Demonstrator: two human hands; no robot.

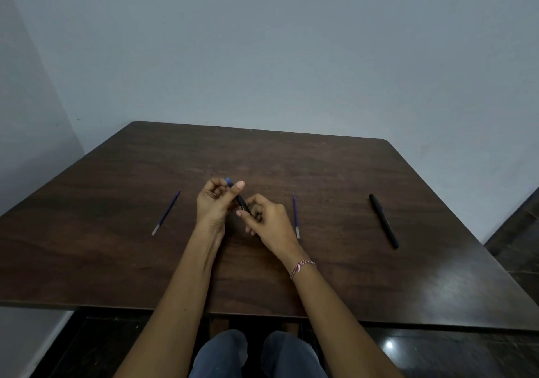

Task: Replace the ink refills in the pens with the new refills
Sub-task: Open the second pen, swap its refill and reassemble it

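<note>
Pens first: you hold one dark pen (pixel 241 201) with a blue end above the middle of the desk (pixel 320 179), and every place below is given from it. Your left hand (pixel 214 205) closes its fingers (pixel 237 186) around the blue far end; your right hand (pixel 267 220) pinches the near end, so both hands are shut on the same barrel. Whether the barrel is already coming apart is hidden by your fingers.

A second, black pen (pixel 383 220) lies well to the right of it, untouched. One purple refill (pixel 295 215) lies just right of your right hand, another refill (pixel 166 216) to the left of your left hand. Which is new and which is spent, I cannot tell.

From here, the likely slip is a twist that frees a small part and lets it roll off the smooth surface, or picking the wrong refill, since the two look alike.

The desk is dark wood-grain laminate, glossy toward its right corner, set against a plain pale wall (pixel 291 56); the floor (pixel 437 354) is dark and shiny.
</note>
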